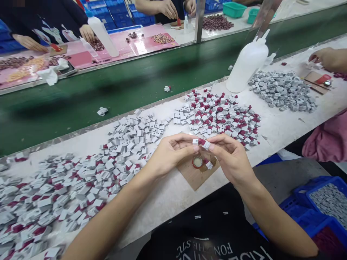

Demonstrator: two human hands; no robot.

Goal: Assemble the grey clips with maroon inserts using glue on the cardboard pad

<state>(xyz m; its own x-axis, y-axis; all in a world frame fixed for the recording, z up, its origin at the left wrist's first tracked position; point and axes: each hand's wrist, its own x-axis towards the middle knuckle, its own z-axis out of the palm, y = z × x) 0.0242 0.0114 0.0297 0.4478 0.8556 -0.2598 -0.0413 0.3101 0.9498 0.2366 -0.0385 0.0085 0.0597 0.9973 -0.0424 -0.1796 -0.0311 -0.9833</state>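
Observation:
Between my two hands, above a brown board (195,180), is a small piece (202,142) with white-grey ends and a dark red middle. My left hand (173,151) pinches its left white end between thumb and fingertips. The right end is pinched by my right hand (230,153). On the board lie a small round red-rimmed dish (197,161) and another white and red piece (209,165). Just behind my hands spreads a pile of white and red pieces (219,112), and to its left a pile of grey-white pieces (135,131).
Mixed pieces (78,184) cover the table's left. A white squeeze bottle (246,65) stands behind the right pile, near more grey pieces (283,90). A green belt (130,79) runs behind the table. Another person's hand (329,58) is at far right; blue crates (306,206) sit below right.

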